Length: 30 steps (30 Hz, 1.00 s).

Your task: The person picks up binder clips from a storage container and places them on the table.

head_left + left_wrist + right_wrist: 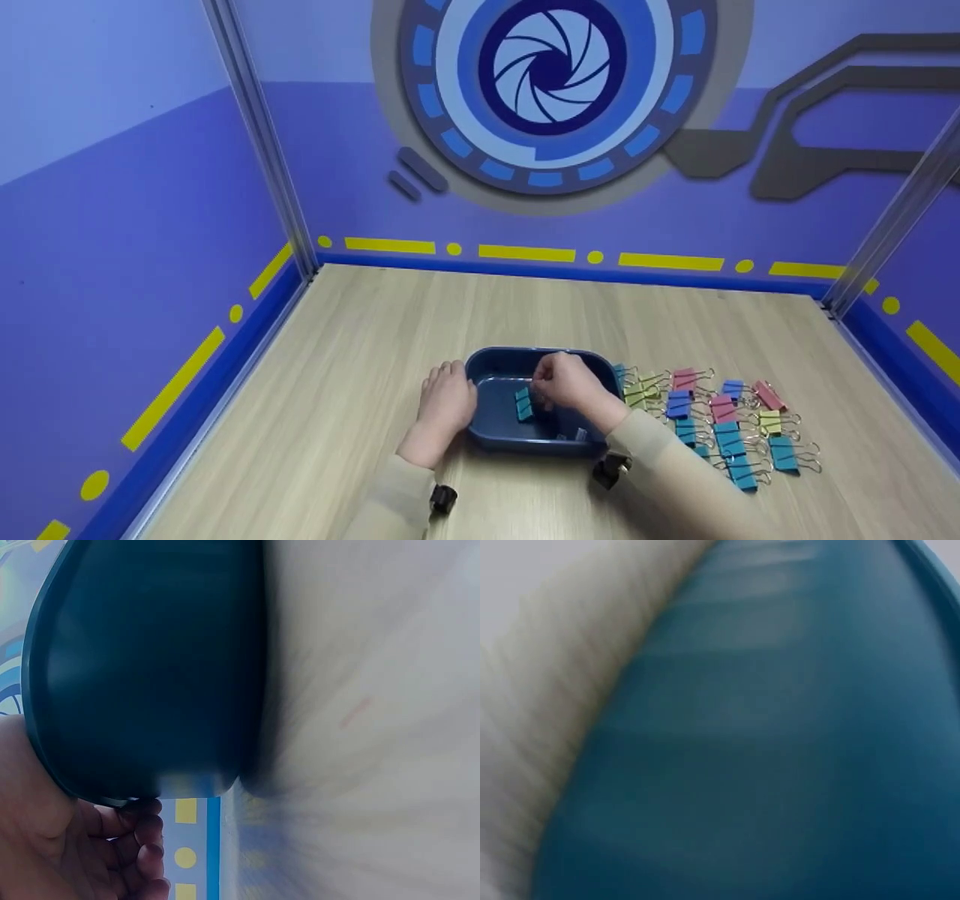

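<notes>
A dark blue plastic tray stands on the table, its outer wall filling much of the left wrist view. My left hand rests against the tray's left side near the rim, fingers loosely bent; they show below the rim in the left wrist view. Inside the tray, a teal binder clip is at the fingertips of my right hand. Thumb and forefinger are bent together and appear to pinch its wire-handle end, partly hidden by the hand. The right wrist view has only the blurred tray wall.
To the tray's right, several binder clips in teal, blue, pink and yellow lie spread on the wooden table, among them a teal one and a pink one. Small shiny bits show at the tray's near edge. Purple-blue panels enclose the table.
</notes>
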Motion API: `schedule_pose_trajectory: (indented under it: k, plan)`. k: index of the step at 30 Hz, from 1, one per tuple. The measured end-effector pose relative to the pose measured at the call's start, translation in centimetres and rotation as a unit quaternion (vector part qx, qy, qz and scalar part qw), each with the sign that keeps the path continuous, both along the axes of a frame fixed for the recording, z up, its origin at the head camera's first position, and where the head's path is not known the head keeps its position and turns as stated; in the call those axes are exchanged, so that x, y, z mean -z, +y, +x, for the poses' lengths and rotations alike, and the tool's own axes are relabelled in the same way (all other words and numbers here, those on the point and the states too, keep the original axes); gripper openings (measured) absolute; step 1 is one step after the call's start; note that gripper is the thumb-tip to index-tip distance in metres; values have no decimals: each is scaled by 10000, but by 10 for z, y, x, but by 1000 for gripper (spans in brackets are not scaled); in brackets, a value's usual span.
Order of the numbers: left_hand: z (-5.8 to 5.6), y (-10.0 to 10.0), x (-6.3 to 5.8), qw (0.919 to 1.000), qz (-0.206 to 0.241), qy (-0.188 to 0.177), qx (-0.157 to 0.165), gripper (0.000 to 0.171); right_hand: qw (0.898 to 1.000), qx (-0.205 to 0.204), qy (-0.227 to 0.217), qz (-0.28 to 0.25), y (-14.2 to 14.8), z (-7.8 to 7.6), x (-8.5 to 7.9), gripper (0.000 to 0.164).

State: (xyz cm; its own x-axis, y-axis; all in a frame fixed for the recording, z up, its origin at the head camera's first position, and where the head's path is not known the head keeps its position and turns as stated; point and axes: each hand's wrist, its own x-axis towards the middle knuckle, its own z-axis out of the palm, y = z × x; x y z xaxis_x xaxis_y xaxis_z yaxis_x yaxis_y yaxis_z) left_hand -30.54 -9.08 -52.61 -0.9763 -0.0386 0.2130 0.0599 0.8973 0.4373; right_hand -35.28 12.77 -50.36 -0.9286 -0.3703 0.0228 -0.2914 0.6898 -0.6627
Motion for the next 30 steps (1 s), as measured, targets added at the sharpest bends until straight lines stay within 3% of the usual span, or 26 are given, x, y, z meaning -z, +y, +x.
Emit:
schedule_pose_trajectory:
  k: [7, 13, 21, 30]
  plan:
    - [0, 0, 1, 10000, 35, 48, 5, 29, 9990, -205, 234, -333, 17, -7, 10, 23]
    - [1, 0, 1, 10000, 33, 36, 25, 30, 9942, -673, -34, -843, 27, -4, 16, 19]
    - [0, 0, 0, 10000, 22, -3, 0, 30, 9926, -1017, 547, -378, 22, 1, 20, 26]
    - [0, 0, -1, 10000, 9, 78, 17, 28, 9922, -1048, 633, -230, 18, 4, 19, 18]
